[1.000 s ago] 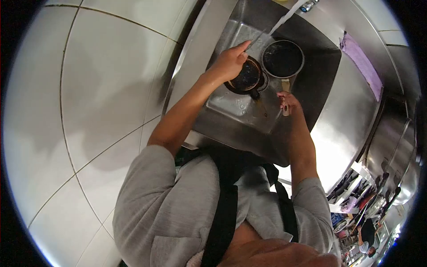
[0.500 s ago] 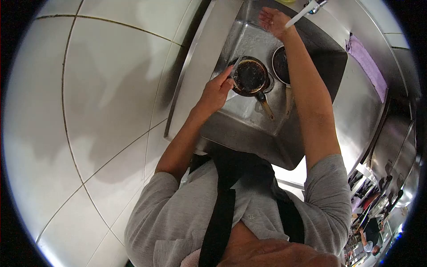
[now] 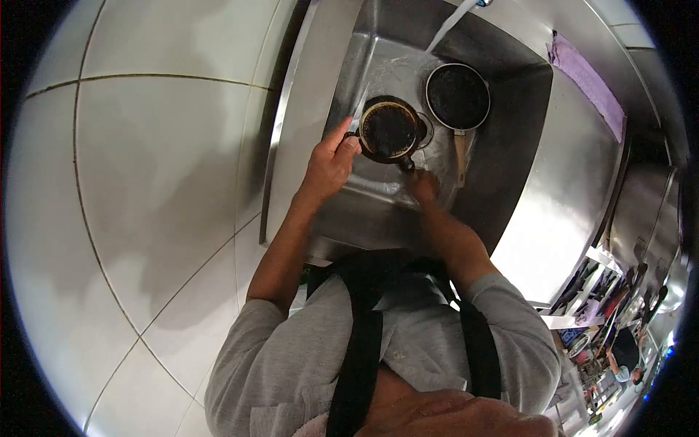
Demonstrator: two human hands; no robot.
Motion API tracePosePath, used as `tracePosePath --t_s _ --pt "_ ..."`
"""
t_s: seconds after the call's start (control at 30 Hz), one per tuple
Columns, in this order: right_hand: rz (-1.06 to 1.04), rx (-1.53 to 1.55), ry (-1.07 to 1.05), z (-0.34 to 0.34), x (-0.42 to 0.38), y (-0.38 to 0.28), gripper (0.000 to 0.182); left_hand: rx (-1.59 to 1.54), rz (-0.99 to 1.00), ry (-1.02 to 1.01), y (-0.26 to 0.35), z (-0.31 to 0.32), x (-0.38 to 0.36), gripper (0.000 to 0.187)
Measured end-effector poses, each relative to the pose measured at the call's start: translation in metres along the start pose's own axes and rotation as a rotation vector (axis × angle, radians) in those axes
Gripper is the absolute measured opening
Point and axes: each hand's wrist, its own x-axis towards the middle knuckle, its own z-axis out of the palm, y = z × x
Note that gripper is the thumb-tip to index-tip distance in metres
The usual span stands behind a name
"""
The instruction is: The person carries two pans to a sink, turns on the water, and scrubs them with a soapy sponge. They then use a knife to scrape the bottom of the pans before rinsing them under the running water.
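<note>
A dark, blackened pan [image 3: 389, 130] with a pale ring inside is over the metal sink [image 3: 502, 156]. My left hand [image 3: 330, 164] grips its left edge between thumb and fingers. At the lower side of that pan, my right hand [image 3: 423, 187] is closed around its handle, which the fingers mostly hide. To the right, a second black pan [image 3: 458, 96] with a light rim and a tan handle lies in the sink. Water [image 3: 446, 30] runs from the tap [image 3: 483, 3] into the sink above the pans.
A purple cloth [image 3: 588, 84] lies along the right ledge. White wall tiles [image 3: 167, 146] stand left of the sink. Shelves with utensils [image 3: 590, 288] are at the lower right, and another person [image 3: 625, 357] shows small in the far background.
My right hand has moved down from the water stream to the blackened pan's handle. The view has shifted, and the second pan now shows fully.
</note>
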Motion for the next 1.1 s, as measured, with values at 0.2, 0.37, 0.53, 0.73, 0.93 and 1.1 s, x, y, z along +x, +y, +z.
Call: tracePosePath --t_s 0.2,0.37,0.53,0.73,0.93,1.1 --pt "-0.155 0.290 -0.070 -0.014 -0.023 -0.002 0.039 -0.057 -0.024 0.014 0.019 -0.004 -0.009 0.048" --pt "-0.351 0.018 -0.036 0.020 0.007 0.002 0.040 -0.110 0.054 0.054 0.016 -0.006 -0.019 0.047" --pt "-0.347 0.154 -0.085 -0.013 -0.018 -0.031 0.039 -0.093 -0.030 0.039 0.038 -0.007 -0.036 0.045" --pt "0.047 1.341 -0.931 -0.164 -0.024 -0.098 0.018 -0.155 -0.085 0.055 0.028 -0.009 -0.052 0.048" --pt "-0.002 1.421 -1.144 -0.213 0.021 -0.129 0.030 -0.176 -0.054 0.091 0.030 -0.019 -0.061 0.046" --pt "0.309 1.502 -0.952 -0.176 0.047 -0.132 0.034 0.084 -0.020 0.218 0.036 -0.030 -0.060 0.045"
